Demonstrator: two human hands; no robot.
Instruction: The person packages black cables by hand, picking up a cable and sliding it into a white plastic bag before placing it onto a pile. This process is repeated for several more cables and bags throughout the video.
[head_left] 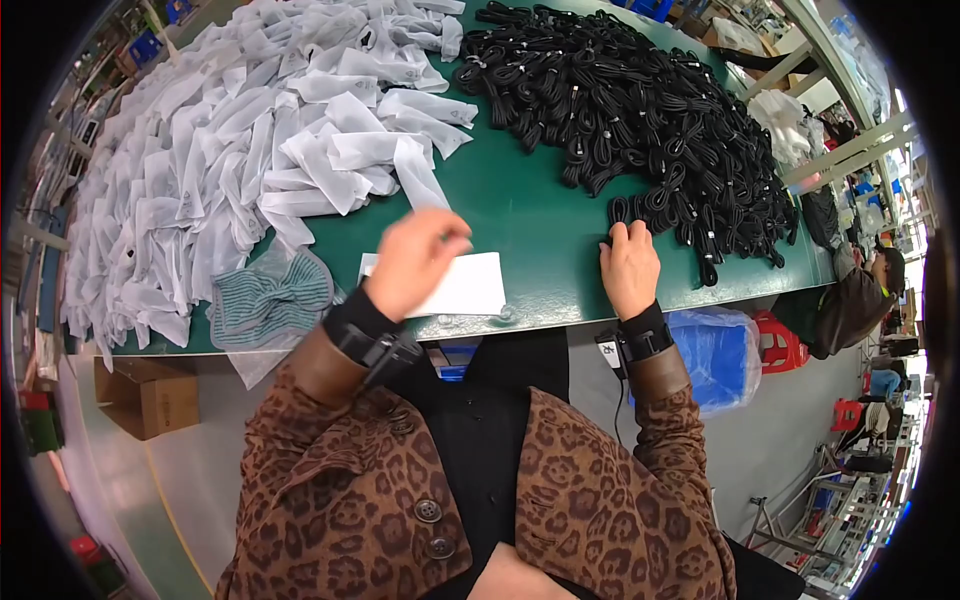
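My left hand (412,262), smeared by motion, is over a white sheet or stack of sheets (475,285) at the table's near edge. Its fingers look curled, but I cannot make out anything in them. Just beyond it, a frosted white pouch (418,172) juts from a large heap of similar pouches (215,150) on the left. To the right, my right hand (630,270) has its fingertips closed on a tied black cable (621,208) at the near edge of a big pile of coiled black cables (640,110).
A green-striped cloth item (270,298) lies on clear plastic at the table's front left. Below the green tabletop (545,250) are an open cardboard box (165,400) and a blue plastic-lined bin (705,360). Another person (855,305) is at far right, beside metal framing.
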